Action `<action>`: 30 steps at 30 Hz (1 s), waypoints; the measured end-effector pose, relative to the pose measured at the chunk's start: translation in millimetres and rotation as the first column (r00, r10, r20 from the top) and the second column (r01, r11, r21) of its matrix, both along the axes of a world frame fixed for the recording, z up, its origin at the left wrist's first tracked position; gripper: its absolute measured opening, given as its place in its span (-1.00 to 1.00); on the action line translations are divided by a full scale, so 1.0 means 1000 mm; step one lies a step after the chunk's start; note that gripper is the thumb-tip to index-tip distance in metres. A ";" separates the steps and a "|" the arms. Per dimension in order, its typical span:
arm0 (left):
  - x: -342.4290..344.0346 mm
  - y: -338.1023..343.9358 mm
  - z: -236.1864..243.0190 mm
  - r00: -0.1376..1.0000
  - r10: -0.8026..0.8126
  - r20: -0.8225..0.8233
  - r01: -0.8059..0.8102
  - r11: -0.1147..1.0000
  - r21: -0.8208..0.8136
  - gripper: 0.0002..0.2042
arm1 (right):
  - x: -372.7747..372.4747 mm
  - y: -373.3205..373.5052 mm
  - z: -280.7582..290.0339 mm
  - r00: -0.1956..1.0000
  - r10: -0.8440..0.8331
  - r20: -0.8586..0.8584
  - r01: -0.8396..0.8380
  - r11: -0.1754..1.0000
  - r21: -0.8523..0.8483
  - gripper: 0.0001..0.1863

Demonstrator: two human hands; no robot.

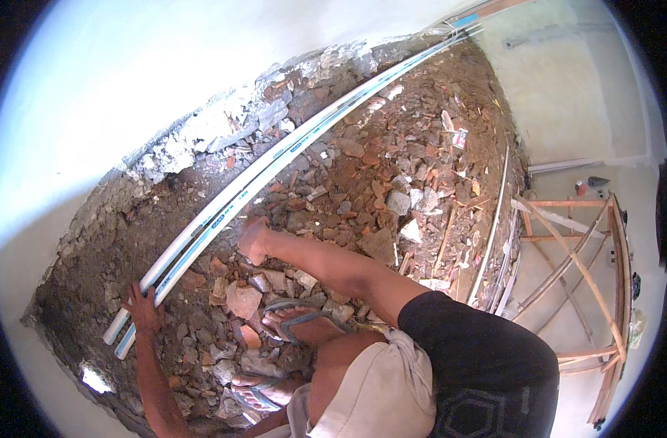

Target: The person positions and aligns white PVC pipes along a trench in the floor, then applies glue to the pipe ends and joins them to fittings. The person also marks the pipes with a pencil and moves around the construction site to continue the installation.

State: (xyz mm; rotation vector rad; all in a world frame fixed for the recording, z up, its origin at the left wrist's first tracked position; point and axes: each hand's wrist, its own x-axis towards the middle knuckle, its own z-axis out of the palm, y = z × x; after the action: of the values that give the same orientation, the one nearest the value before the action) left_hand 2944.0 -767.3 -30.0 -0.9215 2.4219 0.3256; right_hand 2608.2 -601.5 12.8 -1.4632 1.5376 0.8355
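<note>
Two long white plastic pipes [227,213] with blue markings lie side by side over broken earth and rubble, curving from the lower left to the far corner. My left hand [145,310] is near their close ends, its fingers and thumb closed about the nearer pipe. Just below the middle of the pipes, my right hand [254,239] is bent down toward the rubble. Its fingers are hidden, so whether it holds anything does not show. My feet, in dark flip-flops [297,325], stand on broken stones.
A pale wall [129,80] with a crumbling base [224,124] runs along the left. Brick and concrete pieces [399,203] cover the ground. Thin pipes [492,226] lie along the right side, beside a wooden frame [567,263]. A bright gap [95,379] shows at the lower left.
</note>
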 end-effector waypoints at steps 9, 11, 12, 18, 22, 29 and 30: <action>0.017 -0.004 -0.023 0.992 -0.020 -0.127 0.015 0.999 -0.041 -0.50 | 0.000 0.002 -0.009 1.000 0.012 -0.005 -0.012 0.990 -0.140 -0.48; 0.014 -0.002 -0.028 0.990 -0.041 -0.138 0.031 0.997 -0.070 -0.48 | -0.004 0.010 -0.023 0.999 0.031 -0.006 -0.032 0.986 -0.166 -0.49; 0.012 0.000 -0.032 0.988 -0.052 -0.145 0.040 0.996 -0.083 -0.47 | -0.005 0.015 -0.030 0.998 0.052 -0.027 -0.056 0.985 -0.162 -0.51; 0.030 -0.009 -0.047 0.971 0.011 -0.240 -0.015 1.000 -0.013 -0.50 | -0.001 -0.018 0.004 0.987 0.162 -0.003 -0.161 0.984 0.073 -0.42; 0.008 0.001 -0.036 0.994 -0.026 -0.111 0.027 1.000 0.003 -0.49 | -0.005 -0.010 -0.002 0.976 0.212 -0.048 -0.200 0.962 0.186 -0.35; 0.031 -0.013 -0.030 0.980 0.030 -0.197 -0.006 0.993 0.120 -0.42 | 0.002 -0.007 -0.008 0.977 0.210 -0.030 -0.212 0.966 -0.150 -0.44; 0.045 -0.021 -0.053 0.979 0.011 -0.203 0.000 0.999 0.055 -0.40 | -0.002 -0.003 -0.014 0.970 0.236 0.051 -0.217 0.946 -0.242 -0.56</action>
State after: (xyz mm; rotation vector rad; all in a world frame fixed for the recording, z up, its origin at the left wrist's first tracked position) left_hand 2989.2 -787.9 -82.6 -0.9103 2.5817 0.5082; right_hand 2605.9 -604.5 -1.0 -1.8523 1.4643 0.7343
